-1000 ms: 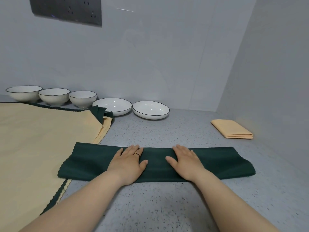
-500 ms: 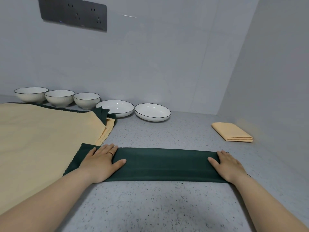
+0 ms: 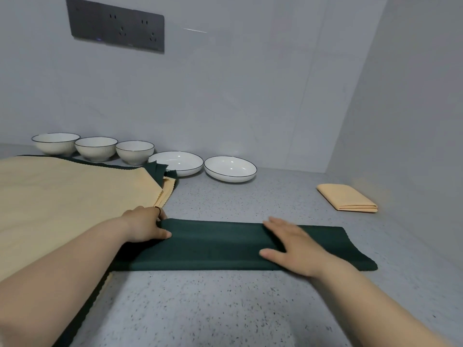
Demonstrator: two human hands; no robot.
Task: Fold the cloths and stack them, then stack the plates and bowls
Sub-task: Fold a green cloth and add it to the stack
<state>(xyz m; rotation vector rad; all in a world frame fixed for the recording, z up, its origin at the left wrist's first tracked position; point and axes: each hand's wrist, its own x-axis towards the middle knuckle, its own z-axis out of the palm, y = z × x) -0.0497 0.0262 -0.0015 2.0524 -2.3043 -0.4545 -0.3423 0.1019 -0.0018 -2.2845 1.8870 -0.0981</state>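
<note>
The green cloth (image 3: 215, 244), a folded strip, is laid in front of the plates (image 3: 230, 169). One end is pinched by the left hand (image 3: 144, 225); the right hand (image 3: 293, 249) is pressed flat on it. Soft and limp, it is likely best taken by its corners.

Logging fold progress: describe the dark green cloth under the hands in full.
The dark green cloth is folded into a long, narrow band lying flat across the speckled grey counter, with a scalloped edge at its right end. Fabric looks soft, matte. The left hand pinches its left end; the right hand presses flat on it right of the middle.
</note>
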